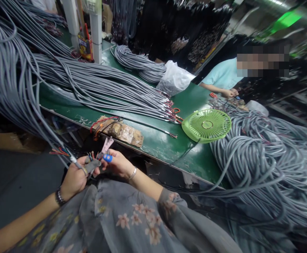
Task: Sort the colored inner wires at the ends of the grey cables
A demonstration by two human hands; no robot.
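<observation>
My left hand (75, 177), with grey covers on some fingers, is closed around a grey cable (75, 161) in front of my lap. Thin coloured wires (92, 154) fan out of a cable end between my two hands. More bare-ended coloured wires (61, 151) stick out to the left of that hand. My right hand (120, 164), wearing a blue finger band, pinches at the wires, its fingertips close to the left ones. A pale pink object (107, 144) with two prongs rises from the right fingers; its kind is not clear.
Long grey cables (111, 82) lie across the green table (153, 140). A padded cardboard block (125, 131) sits at its near edge. Beyond are a green fan (207, 124), a plastic bag (174, 77) and a large cable heap (269, 165). A co-worker (221, 75) sits opposite.
</observation>
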